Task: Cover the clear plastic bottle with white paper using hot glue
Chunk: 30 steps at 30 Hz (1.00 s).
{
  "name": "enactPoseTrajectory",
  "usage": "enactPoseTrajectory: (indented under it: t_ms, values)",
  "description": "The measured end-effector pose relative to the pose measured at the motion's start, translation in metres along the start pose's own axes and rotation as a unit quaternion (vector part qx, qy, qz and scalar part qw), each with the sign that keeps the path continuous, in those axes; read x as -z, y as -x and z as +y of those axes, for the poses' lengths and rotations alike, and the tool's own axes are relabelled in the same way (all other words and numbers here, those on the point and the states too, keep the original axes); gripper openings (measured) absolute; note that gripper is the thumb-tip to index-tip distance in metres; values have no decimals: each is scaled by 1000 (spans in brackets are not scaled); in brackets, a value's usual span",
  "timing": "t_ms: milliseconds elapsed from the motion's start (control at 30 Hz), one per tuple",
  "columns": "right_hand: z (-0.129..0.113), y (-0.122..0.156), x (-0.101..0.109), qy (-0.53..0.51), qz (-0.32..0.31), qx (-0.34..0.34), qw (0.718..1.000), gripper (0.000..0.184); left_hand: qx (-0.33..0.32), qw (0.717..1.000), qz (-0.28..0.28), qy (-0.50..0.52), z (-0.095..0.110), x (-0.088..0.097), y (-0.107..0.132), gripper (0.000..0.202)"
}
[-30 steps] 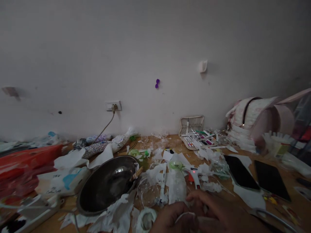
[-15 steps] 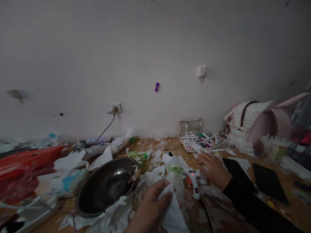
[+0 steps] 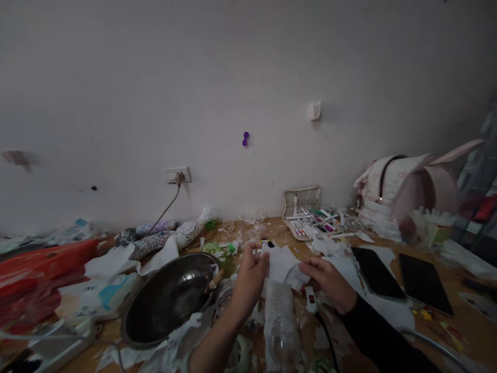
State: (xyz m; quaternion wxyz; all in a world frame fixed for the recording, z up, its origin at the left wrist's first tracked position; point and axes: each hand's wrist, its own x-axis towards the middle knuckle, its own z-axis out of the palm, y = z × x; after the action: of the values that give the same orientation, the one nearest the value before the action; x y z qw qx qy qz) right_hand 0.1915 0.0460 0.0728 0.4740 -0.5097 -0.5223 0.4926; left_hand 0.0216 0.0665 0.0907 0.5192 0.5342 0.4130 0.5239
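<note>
My left hand (image 3: 251, 277) is closed, thumb against forefinger, on the left edge of a thin white sheet (image 3: 281, 262). Paper or tissue, I cannot tell which. My right hand (image 3: 328, 282) pinches the crumpled, greyish right corner of this sheet. Partly hidden beside my right hand lies a white glue gun (image 3: 311, 299) with a red switch and a black cord. Below the sheet, between my forearms, is a clear, bumpy plastic piece (image 3: 282, 326).
Left stand a dark metal bowl (image 3: 140, 305), a tissue pack (image 3: 93, 298) and a red plastic bag (image 3: 50, 261). An open marker case (image 3: 302, 207) leans by the wall. Right are two dark-screened devices, a phone (image 3: 378, 273) and a tablet (image 3: 425, 284), and a pink backpack (image 3: 411, 194).
My left hand has moved up and forward with the white sheet. My right hand has come in lower and now pinches its corner. The view has shifted slightly.
</note>
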Motion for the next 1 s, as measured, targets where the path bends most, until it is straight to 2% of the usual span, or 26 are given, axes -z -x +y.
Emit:
enactPoseTrajectory:
  t_ms: [133, 267, 400, 567, 767, 1000]
  values:
    - [5, -2, 5, 16, 52, -11, 998, 33, -6, 998, 0, -58, -10, 8, 2, 24]
    - [17, -7, 6, 80, 88, 3, 993, 33, -37, 984, -10, -173, -15, 13, 7, 8]
    - [28, -9, 1, 164, 115, 15, 980, 29, -67, 952, -24, -297, -22, 14, 8, 18]
    - [33, -9, -3, 310, 122, 51, 941, 19, -45, 912, -56, -405, -31, 10, 5, 27]
    - [35, -9, -5, 456, 101, 36, 883, 20, 17, 867, -85, -491, -31, 6, 6, 35]
    - [30, -5, -12, 542, 72, 30, 837, 18, 34, 846, -103, -522, -25, 4, 12, 42]
